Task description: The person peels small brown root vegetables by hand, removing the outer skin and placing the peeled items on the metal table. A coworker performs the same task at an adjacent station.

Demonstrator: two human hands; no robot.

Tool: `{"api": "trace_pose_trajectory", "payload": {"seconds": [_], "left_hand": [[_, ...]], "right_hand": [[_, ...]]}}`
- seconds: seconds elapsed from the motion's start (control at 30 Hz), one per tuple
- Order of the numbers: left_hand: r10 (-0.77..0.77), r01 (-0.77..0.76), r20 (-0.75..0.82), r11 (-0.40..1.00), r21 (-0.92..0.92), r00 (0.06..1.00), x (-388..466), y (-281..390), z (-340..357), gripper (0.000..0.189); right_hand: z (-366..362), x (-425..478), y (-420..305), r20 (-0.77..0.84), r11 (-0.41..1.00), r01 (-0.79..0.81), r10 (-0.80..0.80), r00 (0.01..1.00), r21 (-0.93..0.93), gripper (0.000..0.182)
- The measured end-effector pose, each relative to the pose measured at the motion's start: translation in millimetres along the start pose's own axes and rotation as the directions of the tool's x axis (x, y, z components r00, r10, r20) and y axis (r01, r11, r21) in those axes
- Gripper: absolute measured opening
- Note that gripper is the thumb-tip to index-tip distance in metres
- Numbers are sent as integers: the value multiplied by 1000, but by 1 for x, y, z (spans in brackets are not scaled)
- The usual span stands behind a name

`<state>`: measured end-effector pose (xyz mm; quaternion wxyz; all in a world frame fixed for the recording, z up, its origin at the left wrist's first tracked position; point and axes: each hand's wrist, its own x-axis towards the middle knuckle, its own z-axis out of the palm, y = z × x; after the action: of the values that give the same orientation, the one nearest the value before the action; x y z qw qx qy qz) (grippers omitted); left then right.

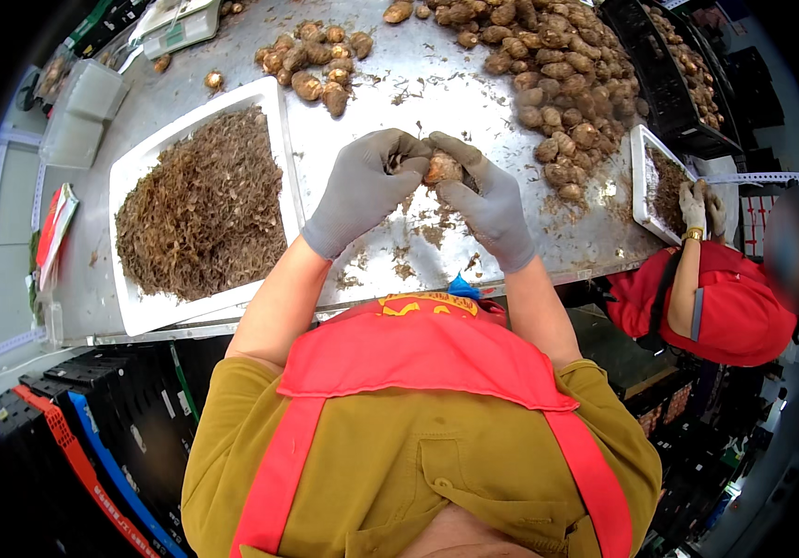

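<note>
Over the metal table (364, 153), both of my hands wear grey work gloves. My right hand (486, 195) grips a small brown taro corm (444, 168) between thumb and fingers. My left hand (375, 185) meets the corm's left side, its thumb and fingers pinched together; whether something is between them is hidden. To the left, a white foam tray (292, 181) holds a heap of brown fibrous peelings (197, 202). A small group of corms (315, 59) lies beyond my left hand. A large pile of hairy corms (566, 77) covers the table's far right.
A co-worker in red (727, 300) stands at right, gloved hands over a smaller white tray (640, 174). Behind it is a black crate (678, 91) of corms. A scale (183, 28) and clear plastic containers (82, 115) stand far left. Stacked crates (106, 432) are below the table at left.
</note>
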<state>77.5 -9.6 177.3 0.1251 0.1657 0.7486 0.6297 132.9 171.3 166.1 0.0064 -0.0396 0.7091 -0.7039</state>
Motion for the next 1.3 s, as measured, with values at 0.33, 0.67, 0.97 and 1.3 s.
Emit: {"api": "trace_pose_trajectory", "payload": {"seconds": [0.33, 0.67, 0.97, 1.3], "left_hand": [[71, -79, 86, 992, 95, 994, -18, -10, 9, 7], [-35, 39, 21, 955, -294, 999, -7, 6, -5, 21], [-141, 147, 53, 981, -126, 989, -8, 5, -9, 18], [59, -70, 61, 979, 194, 996, 6, -4, -14, 16]], "right_hand": [[-1, 10, -2, -38, 940, 63, -53, 998, 335, 46], [1, 4, -2, -7, 954, 32, -32, 999, 298, 49], [-1, 1, -11, 53, 991, 64, -58, 997, -120, 46], [-6, 0, -16, 223, 1000, -17, 15, 975, 6, 44]]}}
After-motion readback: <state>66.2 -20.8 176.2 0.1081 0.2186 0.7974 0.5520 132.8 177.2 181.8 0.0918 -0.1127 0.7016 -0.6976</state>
